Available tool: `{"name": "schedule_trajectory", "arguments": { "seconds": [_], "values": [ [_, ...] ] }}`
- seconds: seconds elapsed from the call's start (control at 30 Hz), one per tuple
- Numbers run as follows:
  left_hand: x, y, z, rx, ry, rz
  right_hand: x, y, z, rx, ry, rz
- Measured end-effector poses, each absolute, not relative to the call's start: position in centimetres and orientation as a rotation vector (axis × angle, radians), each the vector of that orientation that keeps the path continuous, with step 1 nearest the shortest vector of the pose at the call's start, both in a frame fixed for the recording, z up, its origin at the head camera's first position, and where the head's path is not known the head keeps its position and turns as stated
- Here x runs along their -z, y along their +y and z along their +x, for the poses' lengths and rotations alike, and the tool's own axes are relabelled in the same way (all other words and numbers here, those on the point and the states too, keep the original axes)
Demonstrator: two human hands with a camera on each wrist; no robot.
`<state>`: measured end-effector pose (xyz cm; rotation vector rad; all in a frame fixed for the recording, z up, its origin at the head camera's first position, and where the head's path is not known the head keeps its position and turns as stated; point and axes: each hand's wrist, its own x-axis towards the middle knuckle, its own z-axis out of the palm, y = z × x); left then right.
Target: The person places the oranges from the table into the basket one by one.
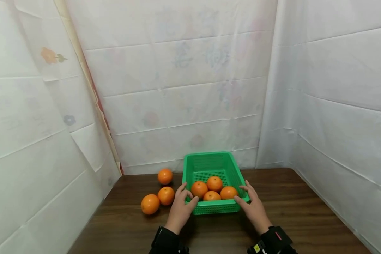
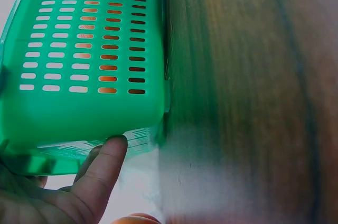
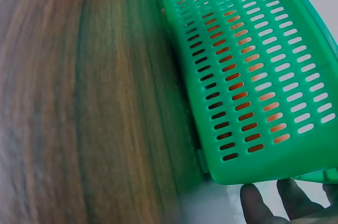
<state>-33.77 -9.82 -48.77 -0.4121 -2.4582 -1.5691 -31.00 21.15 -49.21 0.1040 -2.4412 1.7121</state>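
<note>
A green plastic basket [image 1: 212, 210] with slotted walls stands on the wooden table. Several oranges [image 1: 214, 183] lie in its near half. My left hand [image 1: 181, 210] grips the rim at the near left corner, its thumb at the front edge. In the left wrist view, one finger touches the side wall under the rim. At the near right corner my right hand [image 1: 255, 211] holds the rim between thumb and fingers. The right wrist view shows fingertips [image 3: 253, 197] at the basket's side; the rest of that hand is cut off.
Three loose oranges lie left of the basket: one orange [image 1: 165, 176] farther back, another orange [image 1: 166, 195] close to my left hand, and a third orange [image 1: 150, 204] beside it. White sheets [image 1: 184, 88] enclose the brown table [image 1: 292, 204] at the back and both sides.
</note>
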Motion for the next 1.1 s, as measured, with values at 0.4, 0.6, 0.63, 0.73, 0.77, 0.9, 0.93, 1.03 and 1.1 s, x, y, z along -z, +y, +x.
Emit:
{"name": "schedule_trajectory", "arguments": {
  "seconds": [0.4,0.6,0.63,0.73,0.77,0.9,0.93,1.03,1.1],
  "values": [
    [48.9,-10.1,-33.9,1.597,-2.457,-0.418,49.1,20.9,-31.3,-1.569,-2.469,0.119],
    [49.0,-10.3,-33.9,1.610,-2.460,-0.395,49.0,20.8,-31.4,-1.449,-2.504,0.226],
    [49.0,-10.4,-33.8,1.611,-2.460,-0.390,49.0,20.7,-31.4,-1.436,-2.512,0.232],
    [48.9,-10.6,-33.7,1.601,-2.464,-0.383,48.9,20.5,-31.6,-1.412,-2.520,0.234],
    [48.8,-10.6,-33.7,1.595,-2.464,-0.383,48.8,20.5,-31.6,-1.403,-2.517,0.238],
    [48.6,-10.8,-33.5,1.587,-2.460,-0.384,48.7,20.2,-31.7,-1.375,-2.498,0.249],
    [48.6,-10.9,-33.5,1.589,-2.459,-0.383,48.8,20.2,-31.6,-1.369,-2.500,0.248],
    [48.7,-10.9,-33.4,1.603,-2.463,-0.381,48.9,20.1,-31.6,-1.390,-2.507,0.220],
    [48.7,-10.9,-33.3,1.604,-2.468,-0.382,49.0,20.1,-31.5,-1.411,-2.507,0.201]
  ]
}}
